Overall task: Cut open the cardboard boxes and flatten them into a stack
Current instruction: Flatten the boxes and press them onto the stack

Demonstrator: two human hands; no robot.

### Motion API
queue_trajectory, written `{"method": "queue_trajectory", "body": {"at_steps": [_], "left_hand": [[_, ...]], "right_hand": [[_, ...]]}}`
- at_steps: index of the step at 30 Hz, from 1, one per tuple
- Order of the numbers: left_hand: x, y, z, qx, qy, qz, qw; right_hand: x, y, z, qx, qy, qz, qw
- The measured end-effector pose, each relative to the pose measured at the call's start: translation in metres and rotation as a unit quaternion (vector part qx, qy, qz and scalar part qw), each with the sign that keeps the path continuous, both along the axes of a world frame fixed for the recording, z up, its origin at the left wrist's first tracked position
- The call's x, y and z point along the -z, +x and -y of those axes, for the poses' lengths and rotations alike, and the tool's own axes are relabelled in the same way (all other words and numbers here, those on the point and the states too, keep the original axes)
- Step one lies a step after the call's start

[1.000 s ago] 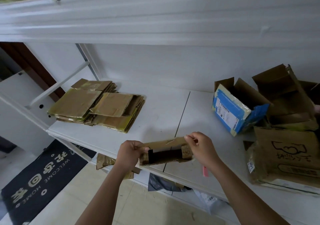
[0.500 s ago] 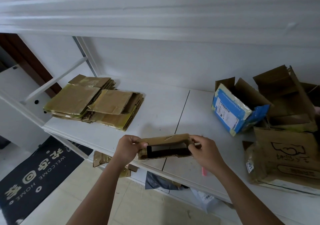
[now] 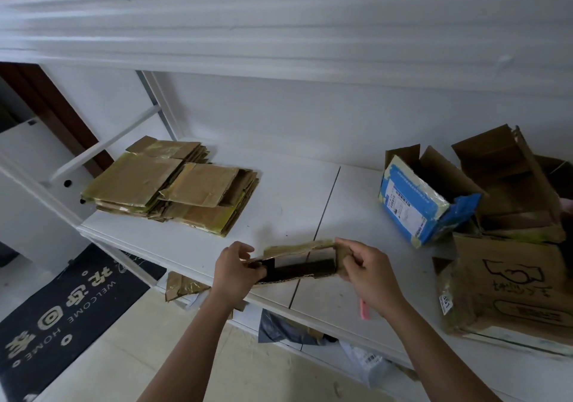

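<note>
At the shelf's [image 3: 217,246] front edge my left hand [image 3: 235,270] and right hand [image 3: 367,273] pinch a half-collapsed small box [image 3: 297,260] — flattened stack [image 3: 173,184] at the left end, three opened boxes [image 3: 496,231] remain.

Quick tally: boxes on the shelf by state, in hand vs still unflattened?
Box in hand, gripped by left hand and right hand: 1
Unflattened boxes: blue box, tall brown box, printed brown box: 3
Total: 4

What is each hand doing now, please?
Left hand: grips the left end of the small box.
Right hand: pinches its right end.
</note>
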State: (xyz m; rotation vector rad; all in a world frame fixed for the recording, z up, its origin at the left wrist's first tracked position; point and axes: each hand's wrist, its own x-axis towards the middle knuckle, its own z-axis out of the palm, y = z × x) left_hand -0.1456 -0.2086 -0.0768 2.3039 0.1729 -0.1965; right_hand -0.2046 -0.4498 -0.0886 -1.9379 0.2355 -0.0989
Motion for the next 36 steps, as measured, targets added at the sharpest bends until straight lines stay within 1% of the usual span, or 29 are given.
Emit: {"method": "queue_trajectory", "body": {"at_steps": [2, 3, 5, 6, 9, 11, 12, 14, 17, 19, 20, 23, 24, 27, 29, 32, 34, 36], "left_hand": [[-0.001, -0.003, -0.006, -0.009, -0.114, -0.011, 0.993], [-0.004, -0.005, -0.011, -0.021, -0.192, -0.026, 0.981], [-0.005, -0.009, -0.025, -0.051, -0.338, -0.069, 0.937], [-0.004, -0.012, -0.032, -0.062, -0.379, -0.090, 0.919], [0.012, -0.025, -0.046, -0.094, -0.398, -0.149, 0.901], [0.028, -0.031, -0.052, -0.125, -0.410, -0.178, 0.886], [0.036, -0.033, -0.053, -0.133, -0.398, -0.188, 0.888], [0.053, -0.034, -0.052, -0.147, -0.328, -0.191, 0.913], [0.076, -0.032, -0.045, -0.200, -0.201, -0.159, 0.946], [0.082, -0.028, -0.039, -0.224, -0.121, -0.148, 0.956], [0.083, -0.026, -0.038, -0.227, -0.102, -0.149, 0.957], [0.085, -0.023, -0.038, -0.199, -0.072, -0.156, 0.965], [0.085, -0.023, -0.038, -0.190, -0.064, -0.159, 0.967], [0.088, -0.020, -0.040, -0.172, -0.069, -0.177, 0.967], [0.089, -0.015, -0.040, -0.169, -0.088, -0.196, 0.962], [0.089, -0.008, -0.041, -0.172, -0.120, -0.200, 0.957], [0.086, -0.006, -0.039, -0.182, -0.143, -0.203, 0.951], [0.082, -0.004, -0.037, -0.181, -0.123, -0.198, 0.955]], "right_hand": [[-0.003, 0.000, 0.003, 0.002, -0.026, 0.035, 0.999], [-0.003, 0.001, 0.005, -0.001, -0.036, 0.052, 0.998], [-0.001, 0.001, 0.009, -0.035, -0.065, 0.066, 0.995], [0.001, -0.001, 0.010, -0.064, -0.093, 0.059, 0.992], [0.018, -0.007, 0.003, -0.176, -0.198, -0.021, 0.964], [0.035, -0.012, -0.005, -0.248, -0.233, -0.083, 0.937], [0.043, -0.014, -0.010, -0.276, -0.251, -0.106, 0.922], [0.053, -0.017, -0.019, -0.294, -0.293, -0.126, 0.901], [0.056, -0.008, -0.030, -0.255, -0.318, -0.093, 0.908], [0.058, 0.002, -0.036, -0.236, -0.342, -0.069, 0.907], [0.062, 0.006, -0.039, -0.235, -0.351, -0.068, 0.904], [0.076, 0.010, -0.044, -0.261, -0.325, -0.116, 0.902], [0.081, 0.010, -0.045, -0.274, -0.330, -0.134, 0.894], [0.094, 0.009, -0.046, -0.294, -0.403, -0.150, 0.854], [0.100, 0.010, -0.048, -0.286, -0.446, -0.154, 0.834], [0.106, 0.009, -0.053, -0.269, -0.513, -0.139, 0.803], [0.107, 0.010, -0.056, -0.264, -0.530, -0.141, 0.794], [0.109, 0.007, -0.058, -0.255, -0.524, -0.151, 0.798]]}}
